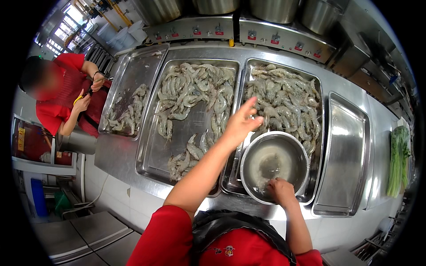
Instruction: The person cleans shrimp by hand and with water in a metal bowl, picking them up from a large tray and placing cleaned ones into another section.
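My left hand point(244, 121) is over the left side of a steel tray point(322, 139) of raw shrimp point(283, 99). Its fingers are spread and nothing is between them. A round metal bowl point(256, 149) sits at the front of this tray, with a little cloudy liquid point(271, 159) in it. At the bowl's near side, my right hand point(282, 192) has its fingers curled inside the rim; whether they grip something is hidden. A second steel tray point(179, 131) to the left carries more shrimp point(194, 83) around a bare middle, partly hidden by my left forearm.
Farther left, a co-worker point(63, 89) holds yellow-handled scissors point(78, 99) beside a tray point(124, 79) with fewer shrimp. On the right are a bare steel tray point(342, 153) and green leafy stalks point(397, 163). Stoves point(199, 30) with large pots point(274, 10) line the back.
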### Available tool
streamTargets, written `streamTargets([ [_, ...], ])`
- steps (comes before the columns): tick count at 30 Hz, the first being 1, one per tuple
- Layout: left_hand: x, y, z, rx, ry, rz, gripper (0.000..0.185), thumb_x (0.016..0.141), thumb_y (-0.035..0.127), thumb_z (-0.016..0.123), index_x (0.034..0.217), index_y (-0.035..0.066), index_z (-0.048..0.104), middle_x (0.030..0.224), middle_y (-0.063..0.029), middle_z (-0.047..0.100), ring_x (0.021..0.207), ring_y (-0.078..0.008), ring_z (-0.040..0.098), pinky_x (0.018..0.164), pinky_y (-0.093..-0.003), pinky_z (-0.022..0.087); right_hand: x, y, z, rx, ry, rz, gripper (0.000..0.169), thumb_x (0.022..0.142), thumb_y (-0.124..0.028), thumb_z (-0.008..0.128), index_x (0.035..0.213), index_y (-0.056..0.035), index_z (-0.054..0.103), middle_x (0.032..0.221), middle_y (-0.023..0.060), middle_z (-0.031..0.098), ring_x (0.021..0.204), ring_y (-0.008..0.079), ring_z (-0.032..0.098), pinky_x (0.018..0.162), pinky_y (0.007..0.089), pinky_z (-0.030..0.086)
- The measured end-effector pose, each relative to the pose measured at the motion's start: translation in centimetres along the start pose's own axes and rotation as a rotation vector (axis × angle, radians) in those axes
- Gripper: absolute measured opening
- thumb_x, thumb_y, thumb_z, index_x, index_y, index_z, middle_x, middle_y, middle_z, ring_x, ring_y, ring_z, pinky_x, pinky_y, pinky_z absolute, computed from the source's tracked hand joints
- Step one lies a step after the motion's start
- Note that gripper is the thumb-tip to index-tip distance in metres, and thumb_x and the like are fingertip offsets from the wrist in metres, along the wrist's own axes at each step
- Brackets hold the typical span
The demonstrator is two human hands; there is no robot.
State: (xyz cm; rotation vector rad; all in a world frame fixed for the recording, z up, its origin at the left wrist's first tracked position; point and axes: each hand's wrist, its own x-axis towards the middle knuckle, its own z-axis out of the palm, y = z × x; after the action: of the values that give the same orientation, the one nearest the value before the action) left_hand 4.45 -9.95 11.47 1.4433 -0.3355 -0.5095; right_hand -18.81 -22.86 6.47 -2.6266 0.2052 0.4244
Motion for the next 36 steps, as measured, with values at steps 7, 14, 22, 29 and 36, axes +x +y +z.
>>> streamTargets([
  [7,-4.8,-6.5,-11.2,1.162,0.106,-0.018,0.018,0.075,-0.002,0.060,0.091,0.007,0.063,0.100,-0.0149,0.059,0.088,-0.0332,0.060,0.077,-0.0399,0.049,-0.5,0.5,1.3,-0.069,-0.072,0.042,0.017,0.080,-0.023,0.060,0.081,-0.0060,0.063,0.081,0.0154,0.061,0.078,0.0345,0.062,0.070,0.0441,0.050],
  [14,-7.9,-9.0,-13.1,1.220,-0.276,0.148,0.021,0.071,0.001,0.061,0.092,0.008,0.064,0.096,-0.0118,0.058,0.095,-0.0327,0.057,0.080,-0.0420,0.046,-0.9,0.1,1.3,-0.053,0.014,0.064,0.017,0.080,-0.022,0.061,0.080,-0.0049,0.063,0.085,0.0143,0.061,0.079,0.0351,0.061,0.070,0.0438,0.050],
  [22,-10.3,-6.4,-12.7,0.975,-0.079,0.034,0.021,0.084,0.020,0.061,0.094,0.001,0.063,0.093,-0.0145,0.060,0.091,-0.0337,0.058,0.078,-0.0404,0.046,-1.3,-1.5,0.1,0.018,0.166,0.049,0.012,0.077,-0.016,0.061,0.077,-0.0048,0.061,0.080,0.0148,0.061,0.077,0.0337,0.062,0.068,0.0442,0.050],
  [29,-12.4,-2.2,-7.1,0.769,-0.236,0.210,0.022,0.085,0.023,0.060,0.089,0.001,0.060,0.083,-0.0137,0.057,0.081,-0.0333,0.056,0.071,-0.0413,0.044,-1.3,-1.7,-0.3,0.016,-0.019,-0.028,0.011,0.081,-0.011,0.057,0.086,-0.0076,0.066,0.090,0.0146,0.063,0.084,0.0327,0.062,0.070,0.0428,0.050],
  [36,-12.9,-1.2,-2.8,0.678,-0.402,0.422,0.023,0.084,0.022,0.060,0.092,0.000,0.060,0.082,-0.0132,0.055,0.080,-0.0331,0.055,0.073,-0.0423,0.044,-1.7,-8.2,-6.3,0.534,0.525,-0.232,0.015,0.080,-0.002,0.067,0.094,-0.0034,0.065,0.087,0.0100,0.060,0.073,0.0225,0.060,0.060,0.0309,0.050],
])
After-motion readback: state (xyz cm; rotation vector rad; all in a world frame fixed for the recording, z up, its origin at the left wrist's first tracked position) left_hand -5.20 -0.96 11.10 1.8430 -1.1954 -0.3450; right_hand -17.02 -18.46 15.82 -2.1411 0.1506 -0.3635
